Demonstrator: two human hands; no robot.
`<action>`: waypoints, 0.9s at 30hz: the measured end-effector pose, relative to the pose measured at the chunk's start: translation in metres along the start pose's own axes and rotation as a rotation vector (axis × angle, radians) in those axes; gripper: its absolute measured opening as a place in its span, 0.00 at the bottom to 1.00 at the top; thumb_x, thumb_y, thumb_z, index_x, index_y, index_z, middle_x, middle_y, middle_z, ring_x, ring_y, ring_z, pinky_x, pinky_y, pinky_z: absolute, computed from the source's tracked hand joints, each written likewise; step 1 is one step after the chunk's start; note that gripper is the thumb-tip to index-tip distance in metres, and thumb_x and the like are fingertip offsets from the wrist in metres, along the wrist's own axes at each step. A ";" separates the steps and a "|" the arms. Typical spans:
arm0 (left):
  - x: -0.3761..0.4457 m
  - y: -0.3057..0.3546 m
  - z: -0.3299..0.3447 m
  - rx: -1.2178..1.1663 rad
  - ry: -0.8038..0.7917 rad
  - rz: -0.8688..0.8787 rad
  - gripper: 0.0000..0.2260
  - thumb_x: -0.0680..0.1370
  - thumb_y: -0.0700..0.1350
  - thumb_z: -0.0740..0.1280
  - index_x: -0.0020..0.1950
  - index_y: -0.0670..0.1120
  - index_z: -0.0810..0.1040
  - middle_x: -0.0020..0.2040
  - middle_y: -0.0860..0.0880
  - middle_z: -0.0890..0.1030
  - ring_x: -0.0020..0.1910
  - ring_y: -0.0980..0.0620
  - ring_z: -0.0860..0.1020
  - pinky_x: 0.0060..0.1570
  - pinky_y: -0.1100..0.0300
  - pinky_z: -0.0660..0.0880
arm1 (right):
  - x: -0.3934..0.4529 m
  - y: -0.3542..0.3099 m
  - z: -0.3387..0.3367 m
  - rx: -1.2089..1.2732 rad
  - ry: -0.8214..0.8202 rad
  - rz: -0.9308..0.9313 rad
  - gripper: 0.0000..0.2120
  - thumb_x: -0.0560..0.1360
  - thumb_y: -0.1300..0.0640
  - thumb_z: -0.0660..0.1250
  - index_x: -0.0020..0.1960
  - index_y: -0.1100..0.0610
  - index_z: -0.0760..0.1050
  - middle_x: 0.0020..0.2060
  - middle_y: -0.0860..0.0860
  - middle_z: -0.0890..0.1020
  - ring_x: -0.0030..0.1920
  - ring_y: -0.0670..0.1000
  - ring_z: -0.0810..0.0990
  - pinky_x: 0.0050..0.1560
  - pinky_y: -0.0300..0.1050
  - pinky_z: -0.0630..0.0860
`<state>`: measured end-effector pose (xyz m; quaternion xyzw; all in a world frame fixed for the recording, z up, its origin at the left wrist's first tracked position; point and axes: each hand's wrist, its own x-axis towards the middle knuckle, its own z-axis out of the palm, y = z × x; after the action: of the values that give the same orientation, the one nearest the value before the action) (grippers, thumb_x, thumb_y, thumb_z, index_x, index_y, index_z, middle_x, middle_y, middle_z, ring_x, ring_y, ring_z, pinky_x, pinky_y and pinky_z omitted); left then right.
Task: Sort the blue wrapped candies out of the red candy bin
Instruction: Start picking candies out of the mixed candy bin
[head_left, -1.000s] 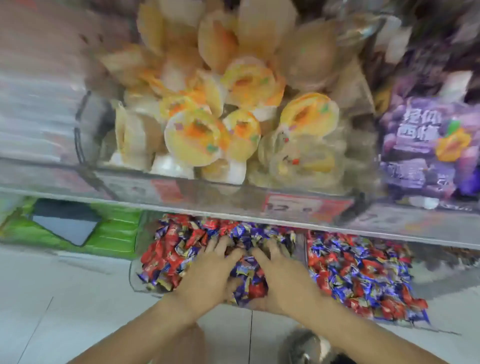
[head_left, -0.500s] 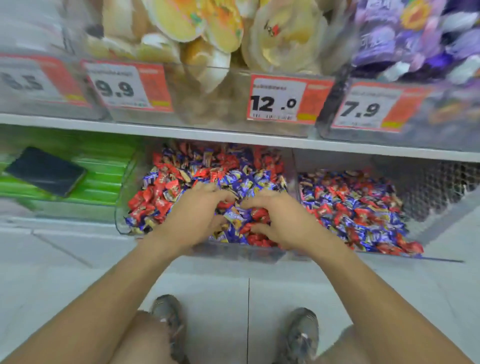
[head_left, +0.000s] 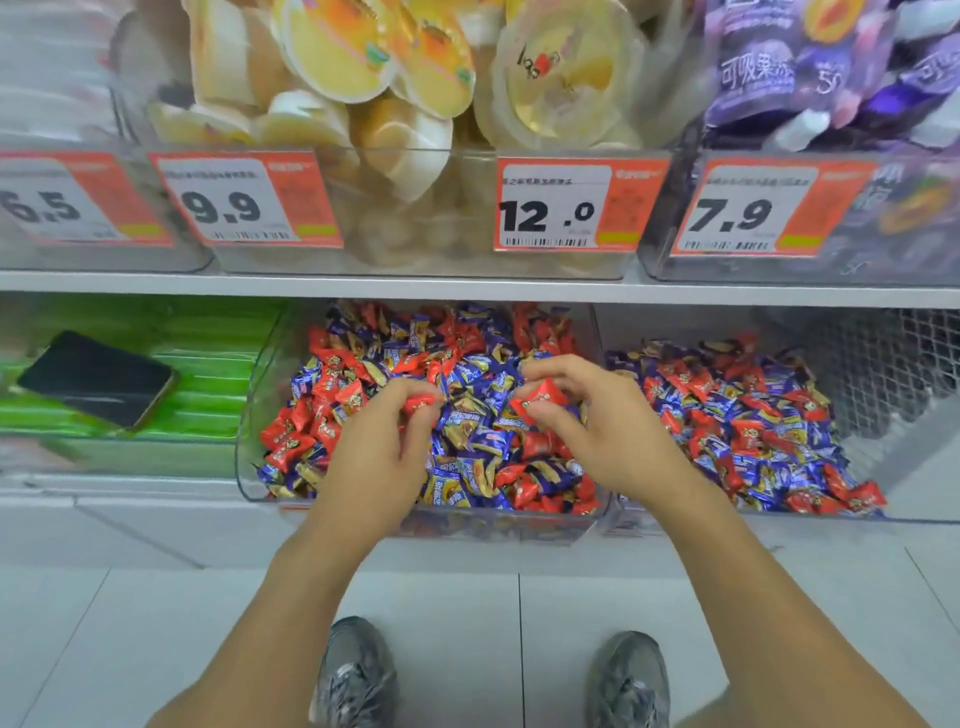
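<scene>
A black phone (head_left: 96, 378) lies on green packs (head_left: 208, 358), while price tags (head_left: 553, 205) front upper bins of jelly cups (head_left: 332, 52) and purple pouches (head_left: 810, 57).

Red and blue wrapped candies (head_left: 467, 441), green packs (head_left: 208, 384), a black phone (head_left: 96, 379), orange-edged price tags (head_left: 579, 205).

Bright, even light fills the view, with only soft, faint shadows on the pale floor tiles (head_left: 467, 597). The "12.0" price tag (head_left: 576, 205) is the sharpest thing in view. Left of it, the "6.5" tag (head_left: 57, 202) smears with motion blur; above and right of it, the purple pouches (head_left: 831, 67) are blurred too. The shelf edge (head_left: 467, 288) just below the tag bows slightly from wide-angle distortion.
</scene>
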<state>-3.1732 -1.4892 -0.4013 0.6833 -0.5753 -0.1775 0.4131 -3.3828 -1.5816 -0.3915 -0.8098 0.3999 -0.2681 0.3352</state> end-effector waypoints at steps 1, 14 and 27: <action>-0.001 0.003 0.002 -0.031 -0.048 0.009 0.06 0.82 0.45 0.59 0.54 0.54 0.74 0.31 0.55 0.75 0.28 0.55 0.70 0.29 0.63 0.68 | -0.001 0.000 0.000 0.003 0.009 -0.016 0.12 0.79 0.55 0.68 0.62 0.46 0.75 0.50 0.37 0.83 0.49 0.48 0.84 0.56 0.50 0.79; 0.003 0.008 0.003 0.115 -0.190 0.101 0.15 0.77 0.45 0.69 0.62 0.55 0.77 0.38 0.59 0.72 0.32 0.63 0.72 0.35 0.72 0.67 | -0.006 -0.008 -0.004 0.145 0.078 -0.035 0.09 0.74 0.57 0.74 0.53 0.49 0.80 0.47 0.47 0.80 0.40 0.47 0.82 0.43 0.39 0.79; -0.053 -0.024 -0.046 0.228 0.131 -0.203 0.18 0.77 0.56 0.65 0.34 0.44 0.76 0.27 0.51 0.76 0.29 0.55 0.74 0.34 0.66 0.71 | -0.031 -0.041 0.061 0.651 0.000 0.004 0.08 0.73 0.66 0.73 0.43 0.54 0.79 0.36 0.49 0.83 0.35 0.51 0.82 0.37 0.43 0.78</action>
<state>-3.1391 -1.4228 -0.4051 0.7903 -0.4917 -0.1069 0.3496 -3.3376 -1.5173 -0.4042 -0.6595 0.2945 -0.3812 0.5771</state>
